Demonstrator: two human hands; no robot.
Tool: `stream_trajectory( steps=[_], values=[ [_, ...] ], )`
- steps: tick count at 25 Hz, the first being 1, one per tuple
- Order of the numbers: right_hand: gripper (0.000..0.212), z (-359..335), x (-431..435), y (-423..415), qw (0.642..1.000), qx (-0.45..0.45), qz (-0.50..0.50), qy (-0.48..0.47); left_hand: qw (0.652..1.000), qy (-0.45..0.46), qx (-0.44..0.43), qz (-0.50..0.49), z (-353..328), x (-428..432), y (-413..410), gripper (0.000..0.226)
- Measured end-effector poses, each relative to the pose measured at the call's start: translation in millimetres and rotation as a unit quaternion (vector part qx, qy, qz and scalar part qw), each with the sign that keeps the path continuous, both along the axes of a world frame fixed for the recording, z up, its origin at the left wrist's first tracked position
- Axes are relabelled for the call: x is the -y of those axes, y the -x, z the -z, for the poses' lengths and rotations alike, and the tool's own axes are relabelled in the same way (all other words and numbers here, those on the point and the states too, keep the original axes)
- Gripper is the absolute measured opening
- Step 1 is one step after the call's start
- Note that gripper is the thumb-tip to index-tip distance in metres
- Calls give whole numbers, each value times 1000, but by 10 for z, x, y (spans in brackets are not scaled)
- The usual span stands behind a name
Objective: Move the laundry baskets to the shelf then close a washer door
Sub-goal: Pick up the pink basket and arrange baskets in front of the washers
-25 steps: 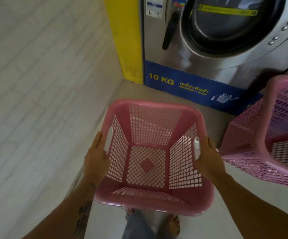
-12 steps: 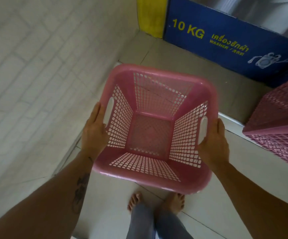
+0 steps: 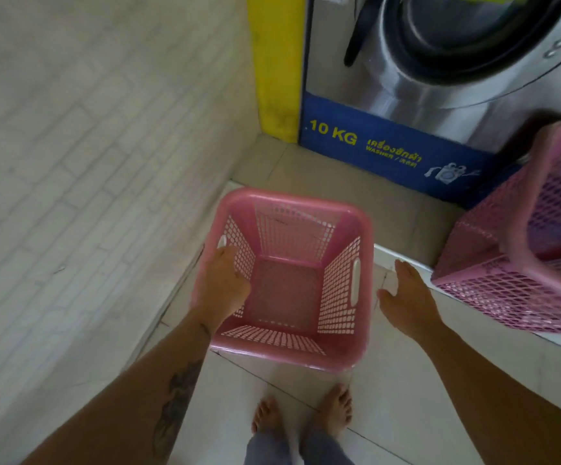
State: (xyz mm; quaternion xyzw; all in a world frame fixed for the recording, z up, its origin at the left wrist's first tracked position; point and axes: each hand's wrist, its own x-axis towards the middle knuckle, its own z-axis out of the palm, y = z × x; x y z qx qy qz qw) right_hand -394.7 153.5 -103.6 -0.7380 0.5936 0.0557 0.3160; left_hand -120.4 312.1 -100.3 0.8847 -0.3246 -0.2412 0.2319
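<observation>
Head view shows the empty pink laundry basket (image 3: pixel 285 280) low over the floor tiles by the washer (image 3: pixel 440 78), left hand (image 3: pixel 223 286) holding its left rim, right hand (image 3: pixel 406 297) spread wide, just clear; regripping the right handle slot should steady the carry.

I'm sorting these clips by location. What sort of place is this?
Most likely a coin laundry or laundromat: a steel front-loading washer with a blue panel marked "10 KG WASHER", and two pink laundry baskets on a tiled floor.
</observation>
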Motion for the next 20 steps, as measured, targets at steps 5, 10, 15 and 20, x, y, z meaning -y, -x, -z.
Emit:
stream_trajectory(
  steps=[5, 10, 15, 20],
  values=[
    [35, -1386, 141, 814, 997, 51, 49, 22, 994, 53, -26, 87, -1307, 529, 827, 52],
    [49, -2257, 628, 1987, 989, 78, 80, 94, 981, 116, -18, 156, -2149, 1343, 1787, 44],
    [41, -2469, 1325, 3252, 987, 61, 111, 99, 970, 123, -19, 208, -2397, 2157, 2899, 48],
    [34, -2482, 1886, 4223, 991, 38, 82, 98, 968, 88, 2, 234, -2315, 2843, 3851, 46]
  ],
)
